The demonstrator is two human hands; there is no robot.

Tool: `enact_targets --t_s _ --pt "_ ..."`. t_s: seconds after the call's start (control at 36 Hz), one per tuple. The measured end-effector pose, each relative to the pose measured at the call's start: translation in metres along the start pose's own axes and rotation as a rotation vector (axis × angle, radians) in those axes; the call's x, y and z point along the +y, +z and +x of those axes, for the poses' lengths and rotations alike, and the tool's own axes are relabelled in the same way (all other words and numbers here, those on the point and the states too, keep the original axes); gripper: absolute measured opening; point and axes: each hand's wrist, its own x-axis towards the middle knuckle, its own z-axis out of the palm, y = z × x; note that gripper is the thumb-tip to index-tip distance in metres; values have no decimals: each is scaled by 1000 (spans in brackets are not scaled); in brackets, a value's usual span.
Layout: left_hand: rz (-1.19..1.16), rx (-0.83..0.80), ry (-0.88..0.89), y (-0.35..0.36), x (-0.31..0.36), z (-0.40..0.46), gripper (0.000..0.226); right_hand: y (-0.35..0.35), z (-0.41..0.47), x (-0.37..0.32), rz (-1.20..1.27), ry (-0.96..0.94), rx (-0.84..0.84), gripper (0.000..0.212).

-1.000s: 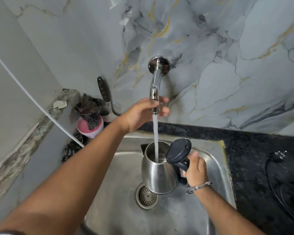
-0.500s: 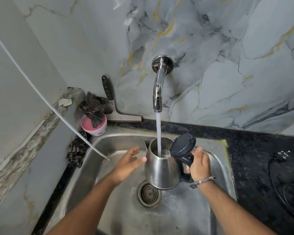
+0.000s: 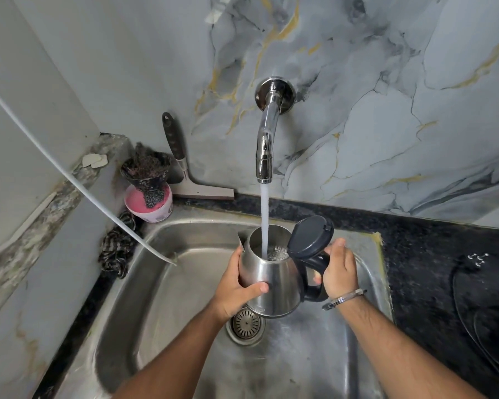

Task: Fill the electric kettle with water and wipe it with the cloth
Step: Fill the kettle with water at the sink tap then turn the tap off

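Observation:
A stainless steel electric kettle [image 3: 280,280] with its dark lid [image 3: 310,237] flipped open hangs over the steel sink [image 3: 185,272], above the drain. Water runs from the chrome wall tap [image 3: 267,139] straight into the kettle's mouth. My left hand [image 3: 236,292] wraps the kettle's left side, thumb across the front. Around the black handle on the kettle's right closes my right hand [image 3: 339,269], a metal bangle on its wrist. A dark striped cloth [image 3: 117,249] lies crumpled on the counter at the sink's left rim.
A pink tub [image 3: 150,204] with a black scrubber on top stands in the back left corner, a squeegee [image 3: 190,180] leaning on the wall beside it. A white cord [image 3: 69,180] slants down into the sink. The black counter [image 3: 444,269] on the right carries a plug and black cable.
My left hand came down from the tap and now grips the kettle's left side. The kettle stays under the running water, held by my right hand throughout.

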Motion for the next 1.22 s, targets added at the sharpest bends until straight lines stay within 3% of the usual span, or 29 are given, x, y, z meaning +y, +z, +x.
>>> enact_targets --t_s 0.28,0.69,0.81,1.22 --pt "-8 17 -24 -3 -1 10 98 3 7 3 13 50 -9 78" --pt "-45 10 -22 -3 7 15 97 8 10 -3 28 96 48 69" --pt "-37 17 -20 -3 6 13 99 8 11 2 14 106 9 76" --pt "-21 20 -48 -4 11 9 83 7 11 2 -11 70 -26 74"
